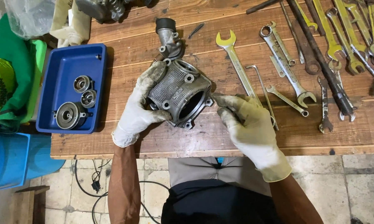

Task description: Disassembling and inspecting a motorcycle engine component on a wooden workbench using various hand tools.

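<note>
Left gloved hand wraps fingers round grey ribbed cast-metal cylinder block, steadying it on wooden plank table, bore facing person. Right gloved hand pinches block's lower corner with thumb and forefinger. Blue plastic tray at left holds three round grey metal parts. Spanners lie at right.

A worn brown plank table carries a blue rectangular plastic tray holding three round grey metal parts. A yellow-headed open-end steel spanner lies beside a bent steel hex key, with more steel wrenches (some yellowish) spread toward the right edge. A grey cast-metal elbow pipe lies behind.
</note>
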